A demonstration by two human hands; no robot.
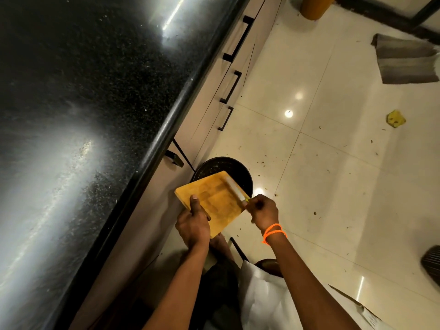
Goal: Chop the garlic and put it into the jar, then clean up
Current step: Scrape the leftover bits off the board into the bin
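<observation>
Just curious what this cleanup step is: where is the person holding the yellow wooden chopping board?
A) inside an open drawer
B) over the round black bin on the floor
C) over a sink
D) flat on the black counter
B: the left hand holds the yellow wooden chopping board above the round black bin, knife blade across it.

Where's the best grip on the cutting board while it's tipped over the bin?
Take the cutting board by its near corner, coming from the person's side, as the left hand does now: thumb on top. The far end slopes over the black bin and the knife blade runs along the right edge, so both stay free.
</observation>
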